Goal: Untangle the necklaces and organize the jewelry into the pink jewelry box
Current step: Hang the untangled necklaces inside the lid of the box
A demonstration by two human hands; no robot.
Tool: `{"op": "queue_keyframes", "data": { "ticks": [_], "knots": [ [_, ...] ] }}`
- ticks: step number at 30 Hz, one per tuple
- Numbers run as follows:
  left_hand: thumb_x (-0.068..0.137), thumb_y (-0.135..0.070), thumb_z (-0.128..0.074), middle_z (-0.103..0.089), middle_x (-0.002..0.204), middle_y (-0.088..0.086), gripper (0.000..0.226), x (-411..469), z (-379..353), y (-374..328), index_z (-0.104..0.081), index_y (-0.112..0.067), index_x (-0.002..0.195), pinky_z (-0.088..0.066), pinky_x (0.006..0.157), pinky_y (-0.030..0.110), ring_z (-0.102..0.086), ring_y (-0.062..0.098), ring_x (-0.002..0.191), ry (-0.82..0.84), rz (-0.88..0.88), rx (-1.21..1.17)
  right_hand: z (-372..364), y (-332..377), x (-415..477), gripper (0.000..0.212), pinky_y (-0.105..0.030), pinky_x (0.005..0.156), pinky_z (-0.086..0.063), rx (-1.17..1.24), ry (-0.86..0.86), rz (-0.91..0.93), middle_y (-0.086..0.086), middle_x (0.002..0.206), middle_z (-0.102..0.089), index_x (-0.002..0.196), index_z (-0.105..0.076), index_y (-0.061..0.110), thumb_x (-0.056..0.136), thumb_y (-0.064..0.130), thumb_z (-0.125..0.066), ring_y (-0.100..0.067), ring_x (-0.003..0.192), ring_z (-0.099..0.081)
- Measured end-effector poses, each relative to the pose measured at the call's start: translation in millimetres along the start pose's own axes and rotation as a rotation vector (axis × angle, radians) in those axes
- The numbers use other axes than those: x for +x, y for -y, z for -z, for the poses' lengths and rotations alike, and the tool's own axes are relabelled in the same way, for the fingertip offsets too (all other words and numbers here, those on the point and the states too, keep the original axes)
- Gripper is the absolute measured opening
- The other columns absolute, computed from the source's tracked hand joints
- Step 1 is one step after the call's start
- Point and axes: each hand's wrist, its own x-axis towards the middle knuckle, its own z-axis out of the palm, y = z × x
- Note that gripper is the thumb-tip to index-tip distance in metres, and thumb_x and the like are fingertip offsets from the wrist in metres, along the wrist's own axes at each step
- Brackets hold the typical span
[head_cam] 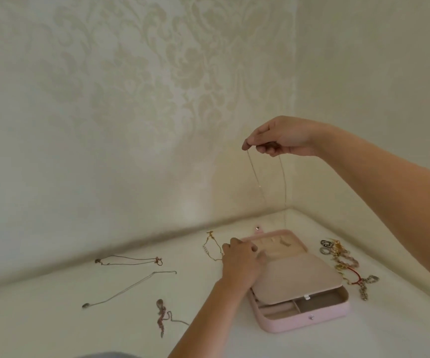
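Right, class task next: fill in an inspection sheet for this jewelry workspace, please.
Surface: white table, set in a corner.
Job's things: pink box lies open; thin chain hangs in two strands; loose necklaces lie left of the box; bracelet heap lies right.
Clutter: nothing seen.
Hands: right hand, raised, pinches the chain; left hand rests on the box.
Cables: nothing seen.
Surroundings: patterned wallpaper.

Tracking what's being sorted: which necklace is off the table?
The thin chain pinched by the right hand, hanging in two strands; all the others lie on the table.
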Motion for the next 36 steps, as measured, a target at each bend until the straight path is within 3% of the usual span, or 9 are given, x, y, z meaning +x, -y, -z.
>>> {"op": "queue_keyframes", "data": {
  "ticks": [7, 13, 19, 26, 31, 34, 36],
  "knots": [
    [0.092, -0.057, -0.045, -0.043, 0.120, 0.003, 0.048, 0, -17, 6, -0.059, -0.019, 0.117, -0.034, 0.099, 0.034, -0.034, 0.025, 0.116, -0.139, -0.050, 0.139, 0, -12, 6, 0.016, -0.019, 0.052, -0.029, -0.075, 0.005, -0.012, 0.006, 0.058, -0.052, 0.097, -0.074, 0.011, 0.091, 0.021, -0.063, -0.012, 0.053, -0.030],
    [0.087, -0.033, -0.065, -0.045, 0.110, 0.003, 0.019, -3, -23, 11, -0.068, -0.015, 0.093, -0.037, 0.091, 0.032, -0.040, 0.026, 0.106, -0.422, -0.169, -0.070, -7, -4, 13, 0.016, -0.023, 0.057, -0.027, -0.114, -0.015, 0.048, 0.008, 0.050, -0.043, 0.096, -0.075, 0.012, 0.090, 0.023, -0.064, -0.011, 0.052, -0.031],
    [0.073, -0.025, -0.078, -0.050, 0.098, 0.003, 0.015, -2, -29, 14, -0.065, -0.017, 0.075, -0.041, 0.077, 0.033, -0.047, 0.027, 0.093, -0.589, -0.249, -0.062, -6, 0, 14, 0.016, -0.019, 0.056, -0.032, -0.130, -0.008, 0.066, 0.009, 0.054, -0.050, 0.096, -0.074, 0.011, 0.090, 0.022, -0.064, -0.010, 0.052, -0.036],
    [0.073, -0.026, -0.075, -0.049, 0.098, 0.002, 0.014, -2, -30, 16, -0.065, -0.016, 0.075, -0.041, 0.079, 0.031, -0.044, 0.024, 0.092, -0.647, -0.309, -0.089, -4, -6, 10, 0.016, -0.021, 0.061, -0.033, -0.158, 0.017, 0.070, 0.007, 0.059, -0.052, 0.096, -0.075, 0.012, 0.091, 0.022, -0.063, -0.009, 0.053, -0.037],
    [0.074, -0.024, -0.077, -0.049, 0.098, 0.002, 0.015, -3, -28, 15, -0.065, -0.015, 0.076, -0.037, 0.080, 0.029, -0.044, 0.024, 0.091, -0.644, -0.307, -0.079, -7, -15, 8, 0.016, -0.016, 0.064, -0.042, -0.247, 0.056, 0.073, 0.008, 0.072, -0.061, 0.099, -0.073, 0.013, 0.094, 0.014, -0.058, -0.007, 0.058, -0.044],
    [0.073, -0.023, -0.078, -0.050, 0.097, 0.002, 0.015, -4, -28, 15, -0.065, -0.015, 0.075, -0.036, 0.080, 0.029, -0.047, 0.025, 0.090, -0.647, -0.308, -0.082, -14, -21, 3, 0.016, -0.008, 0.058, -0.039, -0.303, 0.049, 0.082, 0.020, 0.053, -0.058, 0.100, -0.071, 0.012, 0.096, 0.012, -0.056, 0.000, 0.049, -0.042],
    [0.073, -0.023, -0.076, -0.050, 0.096, 0.003, 0.014, -4, -27, 14, -0.065, -0.015, 0.075, -0.037, 0.079, 0.029, -0.048, 0.026, 0.090, -0.652, -0.314, -0.092, -18, -26, 1, 0.016, -0.010, 0.052, -0.035, -0.330, 0.050, 0.083, 0.020, 0.047, -0.054, 0.096, -0.071, 0.011, 0.096, 0.011, -0.055, -0.001, 0.045, -0.038]
  ]
}}
